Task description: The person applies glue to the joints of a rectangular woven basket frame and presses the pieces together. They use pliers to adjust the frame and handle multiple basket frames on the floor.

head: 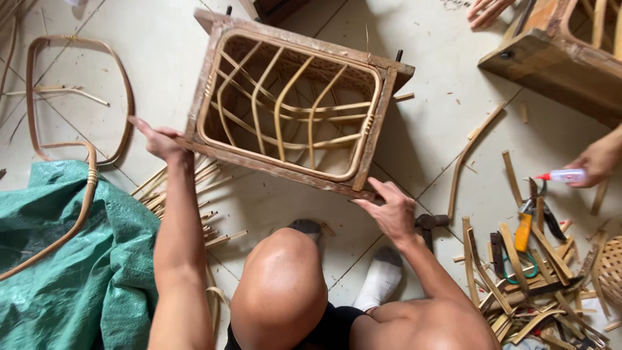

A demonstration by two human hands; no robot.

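A wooden stool frame [290,170] with a curved rattan lattice [291,104] inside lies tipped on the tiled floor in front of me. My left hand [159,139] grips its near left corner. My right hand [389,209] holds the near right corner of the wooden rim. My bare knee [278,285] and a white-socked foot [380,279] sit just below the frame.
A green tarp [58,259] and bent rattan hoops [78,97] lie at the left. Cut rattan strips [181,188], pliers [526,220] and scraps litter the right floor. Another person's hand [599,161] holds a glue bottle [562,175] beside a second wooden frame [557,61].
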